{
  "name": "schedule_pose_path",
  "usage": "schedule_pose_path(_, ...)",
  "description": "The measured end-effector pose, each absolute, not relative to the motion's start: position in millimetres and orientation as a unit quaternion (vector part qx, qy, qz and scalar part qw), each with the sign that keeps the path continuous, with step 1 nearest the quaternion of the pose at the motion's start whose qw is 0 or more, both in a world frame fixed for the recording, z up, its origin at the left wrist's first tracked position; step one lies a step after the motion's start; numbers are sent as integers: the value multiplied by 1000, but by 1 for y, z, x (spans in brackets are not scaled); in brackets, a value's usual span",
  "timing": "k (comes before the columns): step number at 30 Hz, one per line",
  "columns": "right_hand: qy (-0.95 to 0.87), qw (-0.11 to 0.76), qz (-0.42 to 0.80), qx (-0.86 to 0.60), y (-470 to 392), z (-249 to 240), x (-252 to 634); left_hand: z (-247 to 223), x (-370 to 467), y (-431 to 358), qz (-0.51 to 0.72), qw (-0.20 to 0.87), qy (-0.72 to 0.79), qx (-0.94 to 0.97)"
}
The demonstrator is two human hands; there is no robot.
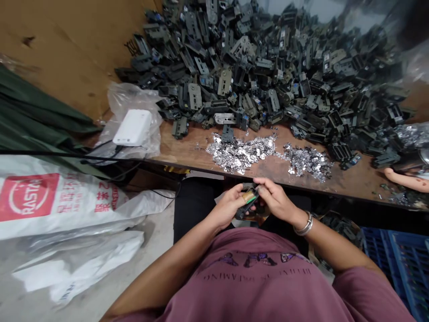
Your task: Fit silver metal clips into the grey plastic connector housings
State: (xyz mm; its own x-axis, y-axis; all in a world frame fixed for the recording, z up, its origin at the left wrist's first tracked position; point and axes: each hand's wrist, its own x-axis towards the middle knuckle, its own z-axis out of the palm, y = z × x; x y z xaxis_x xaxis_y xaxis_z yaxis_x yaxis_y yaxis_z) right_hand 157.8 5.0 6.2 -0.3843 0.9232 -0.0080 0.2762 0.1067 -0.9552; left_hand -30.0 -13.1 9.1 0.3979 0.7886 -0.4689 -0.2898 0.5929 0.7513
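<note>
Above my lap, just below the table edge, my left hand (231, 205) is wrapped round a dark plastic part (247, 208). Tape, tan and green, covers the thumb of that hand. My right hand (273, 199) meets the same part from the right, its thumb and index finger pinched together at the top end. Whether a small piece sits in that pinch is too small to tell. On the table in front lie two heaps of small shiny metal pieces, a larger left heap (236, 154) and a smaller right heap (306, 162).
A large pile of dark plastic parts (224, 82) covers the back of the table (181, 150). A white box-shaped device (133, 127) lies on clear plastic at the left. Another person's arm (407, 181) rests at the right edge. Blue crates (395, 250) stand lower right.
</note>
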Motion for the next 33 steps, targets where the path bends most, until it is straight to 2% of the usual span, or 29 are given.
schedule_pose_path(3,-766,261,274,-520,46,11,164,11,-24,-12,368,792,418,249)
schedule_pose_path(6,-788,123,89,-596,89,9,166,12,-20,-8,389,798,401,225)
schedule_pose_path(8,-790,38,40,-610,106,6,164,13,-20,-5,400,792,404,221)
schedule_pose_path(10,-797,-3,20,-603,110,5,164,13,-20,-2,409,781,416,221)
schedule_pose_path(16,-791,-6,-1,-612,81,11,184,8,-21,0,415,750,461,230)
schedule_pose_path(19,-797,58,36,-600,64,8,192,8,-17,1,417,754,452,232)
schedule_pose_path(23,-772,304,174,-531,37,2,181,10,-8,0,404,752,452,258)
schedule_pose_path(25,-749,386,221,-491,22,2,171,11,-4,-1,416,740,445,285)
schedule_pose_path(33,-799,459,118,-371,-1,4,159,6,1,-8,421,683,427,417)
